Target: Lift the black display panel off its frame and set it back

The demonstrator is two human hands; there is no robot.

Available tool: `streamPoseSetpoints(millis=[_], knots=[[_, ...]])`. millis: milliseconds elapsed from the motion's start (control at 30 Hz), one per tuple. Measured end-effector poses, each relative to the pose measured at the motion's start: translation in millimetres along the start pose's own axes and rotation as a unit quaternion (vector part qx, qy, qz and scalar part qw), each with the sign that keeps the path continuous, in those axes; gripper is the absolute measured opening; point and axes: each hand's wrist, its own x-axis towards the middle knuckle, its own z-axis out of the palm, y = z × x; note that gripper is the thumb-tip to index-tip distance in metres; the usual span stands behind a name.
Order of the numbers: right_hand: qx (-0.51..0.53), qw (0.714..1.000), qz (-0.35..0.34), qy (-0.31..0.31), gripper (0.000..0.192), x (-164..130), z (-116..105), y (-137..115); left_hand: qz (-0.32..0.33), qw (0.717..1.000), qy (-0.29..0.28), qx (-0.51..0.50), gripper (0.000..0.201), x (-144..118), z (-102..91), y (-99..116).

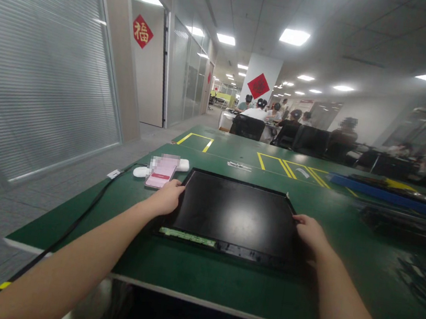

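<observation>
On the green counter [188, 277], a flat black panel [235, 213] lies face up in front of the person, its near edge showing a strip of green circuit board [187, 236]. Their left hand [168, 198] is closed over the panel's left edge, fingers curled around it; their right hand [311, 234] clasps the right edge the same way. Just beside the left hand, a phone [161, 173] with a pink screen rests on the counter. Other people sit at desks well beyond.
</observation>
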Motion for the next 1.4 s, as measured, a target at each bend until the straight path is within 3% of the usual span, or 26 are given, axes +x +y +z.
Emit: streamPoseSetpoints(millis=[167,500,733,833,967,1033,1200,1300,1400], knots=[[0.015,0.999,0.030,-0.019,0.049,-1,-2,-2,-0.027,1.000,0.001,-0.004,0.046,0,-5.0,5],[0.038,0.999,0.015,-0.013,0.044,-3,-1,0,0.000,0.996,-0.007,-0.089,0.055,-3,-15.7,7],[0.030,0.999,0.012,-0.011,0.043,0,2,2,-0.084,0.974,-0.009,-0.209,0.054,-5,-23.0,6],[0.032,0.999,0.019,-0.008,0.044,1,3,4,-0.120,0.934,0.000,-0.337,0.055,-6,-26.9,10],[0.028,0.999,0.016,-0.004,0.044,2,1,3,-0.183,0.830,0.005,-0.526,0.062,-5,-33.4,22],[0.021,1.000,0.022,-0.004,0.044,1,0,2,-0.198,0.795,0.017,-0.573,0.059,-3,-35.6,26],[-0.004,1.000,0.024,-0.009,0.046,1,0,-1,-0.275,0.729,0.017,-0.626,0.048,0,-35.6,28],[-0.014,1.000,0.012,-0.011,0.047,2,0,0,-0.287,0.691,-0.013,-0.663,0.060,-1,-34.9,26],[-0.015,1.000,0.007,-0.011,0.048,2,0,-1,-0.275,0.675,-0.043,-0.683,0.073,-4,-35.2,25]])
